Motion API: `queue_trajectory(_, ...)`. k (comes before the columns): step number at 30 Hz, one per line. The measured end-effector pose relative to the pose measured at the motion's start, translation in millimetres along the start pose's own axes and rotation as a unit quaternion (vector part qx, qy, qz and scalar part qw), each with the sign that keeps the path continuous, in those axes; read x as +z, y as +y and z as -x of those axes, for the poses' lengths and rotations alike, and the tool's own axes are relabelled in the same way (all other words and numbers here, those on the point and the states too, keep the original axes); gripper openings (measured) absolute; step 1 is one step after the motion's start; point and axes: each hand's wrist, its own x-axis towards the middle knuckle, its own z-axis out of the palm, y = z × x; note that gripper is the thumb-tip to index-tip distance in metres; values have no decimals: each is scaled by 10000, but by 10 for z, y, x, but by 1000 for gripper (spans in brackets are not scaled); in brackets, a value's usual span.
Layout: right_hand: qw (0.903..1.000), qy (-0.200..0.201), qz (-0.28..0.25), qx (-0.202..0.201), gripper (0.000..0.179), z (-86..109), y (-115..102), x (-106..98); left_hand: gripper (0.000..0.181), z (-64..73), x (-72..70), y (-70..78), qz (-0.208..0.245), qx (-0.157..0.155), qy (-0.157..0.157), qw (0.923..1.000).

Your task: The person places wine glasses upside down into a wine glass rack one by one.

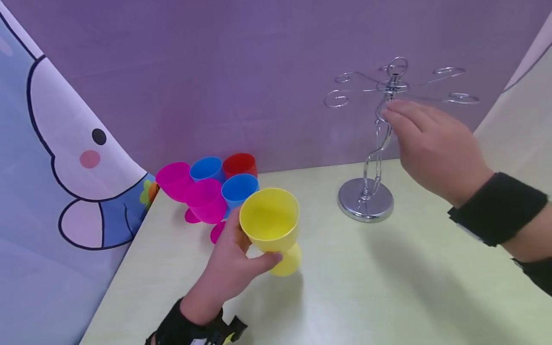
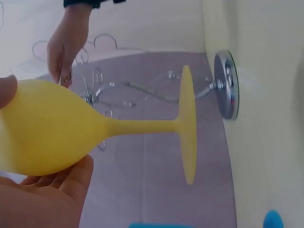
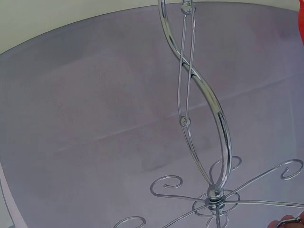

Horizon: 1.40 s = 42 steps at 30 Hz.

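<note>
My left hand (image 1: 230,268) holds a yellow plastic goblet (image 1: 271,218) round its bowl, mouth up. In the left wrist view the yellow goblet (image 2: 57,126) shows its stem and round foot, which is off the table. A chrome wine glass rack (image 1: 365,201) stands to the right, with curled wire arms spreading from its top. My right hand (image 1: 435,148) is up at the rack's top. The left wrist view shows this right hand (image 2: 66,52) pinching a curled wire arm; only its fingertips (image 3: 289,223) appear in the right wrist view.
Left of the yellow goblet stand two pink goblets (image 1: 206,199), two blue goblets (image 1: 239,188) and a red goblet (image 1: 239,164), grouped close together on the pale table (image 1: 336,297). Behind them hangs a purple backdrop (image 1: 215,96), with a cartoon print (image 1: 82,158) at the left.
</note>
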Motion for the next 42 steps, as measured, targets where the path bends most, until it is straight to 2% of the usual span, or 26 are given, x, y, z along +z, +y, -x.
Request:
queue_trajectory(5, 9999, 88, 8, 55, 30, -60, -34, 46, 84, -17, 196, 32, 46, -235, -170, 9996)
queue_trajectory(11, 9997, 80, -15, 245, 29, -85, -56, 103, 87, -70, 330, -13, 38, -524, -367, 9979)
queue_trajectory(18, 9993, 36, -20, 376, 31, -94, -64, 148, 87, -106, 391, -84, -6, -669, -481, 9966)
queue_trajectory(22, 9982, 103, -79, 587, 33, -90, -89, 144, 89, -111, 404, -85, -33, -702, -462, 9965)
queue_trajectory(27, 9908, 602, -406, 1143, 39, -62, -269, 57, 90, -91, 413, -53, 4, -719, -371, 9967)
queue_trajectory(29, 9818, 1024, -674, 1453, 41, -37, -407, 1, 90, -87, 415, -38, 37, -709, -335, 9969)
queue_trajectory(31, 9685, 1481, -963, 1754, 40, -7, -557, -62, 90, -88, 421, -24, 55, -695, -308, 9971)
queue_trajectory(33, 9497, 1930, -1326, 2081, 39, 23, -702, -120, 89, -93, 428, -11, 68, -661, -295, 9974)
queue_trajectory(36, 9256, 2239, -1753, 2499, 37, 81, -872, -190, 86, -89, 433, 4, 129, -607, -271, 9977)
queue_trajectory(40, 8862, 2551, -2841, 2624, 36, 192, -1017, -203, 83, -61, 427, 17, 248, -500, -192, 9983)
queue_trajectory(42, 8555, 2757, -3654, 2421, 36, 251, -1055, -182, 83, -49, 415, 24, 283, -459, -138, 9985)
